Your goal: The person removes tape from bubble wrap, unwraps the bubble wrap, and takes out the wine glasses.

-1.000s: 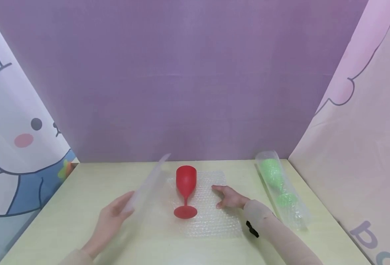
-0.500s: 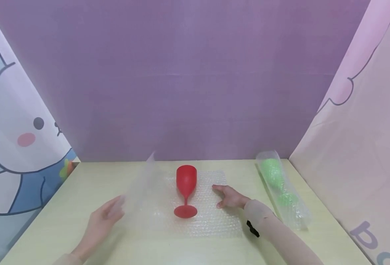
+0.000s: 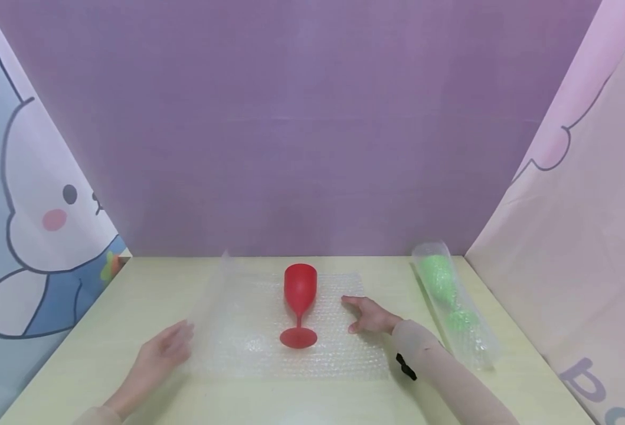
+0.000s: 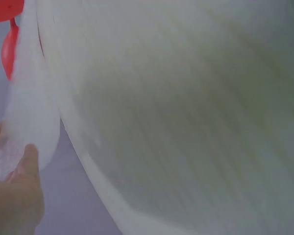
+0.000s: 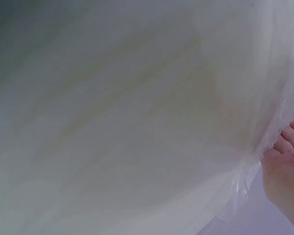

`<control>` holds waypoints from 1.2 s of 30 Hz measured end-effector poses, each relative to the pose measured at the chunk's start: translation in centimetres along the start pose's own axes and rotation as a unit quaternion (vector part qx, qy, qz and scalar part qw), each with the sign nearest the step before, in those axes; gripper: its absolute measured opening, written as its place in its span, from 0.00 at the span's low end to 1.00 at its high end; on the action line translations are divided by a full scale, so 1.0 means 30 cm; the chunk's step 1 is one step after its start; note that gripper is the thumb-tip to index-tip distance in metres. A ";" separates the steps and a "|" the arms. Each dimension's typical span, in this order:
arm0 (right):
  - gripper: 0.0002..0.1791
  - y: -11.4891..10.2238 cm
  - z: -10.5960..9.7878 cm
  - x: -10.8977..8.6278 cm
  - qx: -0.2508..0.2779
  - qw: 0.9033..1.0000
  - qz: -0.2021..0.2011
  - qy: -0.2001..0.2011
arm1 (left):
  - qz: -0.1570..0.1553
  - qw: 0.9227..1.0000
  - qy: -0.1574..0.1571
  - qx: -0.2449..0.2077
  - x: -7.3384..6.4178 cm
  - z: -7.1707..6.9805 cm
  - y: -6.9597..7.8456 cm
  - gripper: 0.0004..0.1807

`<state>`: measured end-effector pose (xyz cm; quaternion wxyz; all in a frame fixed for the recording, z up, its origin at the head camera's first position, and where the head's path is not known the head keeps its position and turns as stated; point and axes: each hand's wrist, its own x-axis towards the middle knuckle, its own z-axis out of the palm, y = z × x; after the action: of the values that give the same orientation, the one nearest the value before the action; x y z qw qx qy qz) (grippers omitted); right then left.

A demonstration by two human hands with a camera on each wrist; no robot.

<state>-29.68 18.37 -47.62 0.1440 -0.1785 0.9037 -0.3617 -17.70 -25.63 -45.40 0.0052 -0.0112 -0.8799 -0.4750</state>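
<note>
A red goblet (image 3: pixel 300 288) lies on a sheet of bubble wrap (image 3: pixel 339 357) in the middle of the table, its foot toward me. My left hand (image 3: pixel 153 359) pinches the left edge of the sheet, which is lifted off the table on that side. In the left wrist view the thumb and part of another finger show at the bubble wrap (image 4: pixel 34 112), with the red goblet (image 4: pixel 9 51) beyond. On the right part of the sheet rests my right hand (image 3: pixel 372 316), its index finger stretched out. The right wrist view shows that hand (image 5: pixel 286 171) at the wrap's edge.
A green goblet rolled in bubble wrap (image 3: pixel 450 301) lies at the right of the table (image 3: pixel 270 404). A purple backdrop (image 3: pixel 301 130) stands behind the table. Printed sheets hang at the left (image 3: pixel 41 236) and right (image 3: pixel 572 248).
My left hand has moved left and a little down with the sheet's edge, laying the wrap flatter and away from the goblet. My right hand and the goblet have stayed in place.
</note>
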 end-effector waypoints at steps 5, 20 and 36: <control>0.43 0.004 0.001 0.003 0.000 1.000 0.008 0.003 | -0.012 0.998 -0.042 0.042 0.012 -0.006 -0.031 0.38; 0.43 -0.005 0.003 -0.003 0.014 1.000 0.012 0.000 | 0.091 0.980 -0.085 0.155 0.044 0.046 0.022 0.39; 0.42 -0.008 -0.008 0.004 0.006 1.000 0.002 -0.007 | -0.012 0.980 -0.155 0.124 0.067 0.036 -0.018 0.44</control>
<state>-29.82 18.32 -47.30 0.1517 -0.1786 0.9009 -0.3653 -19.70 -24.99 -46.42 -0.1358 -0.0734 -0.9222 -0.3547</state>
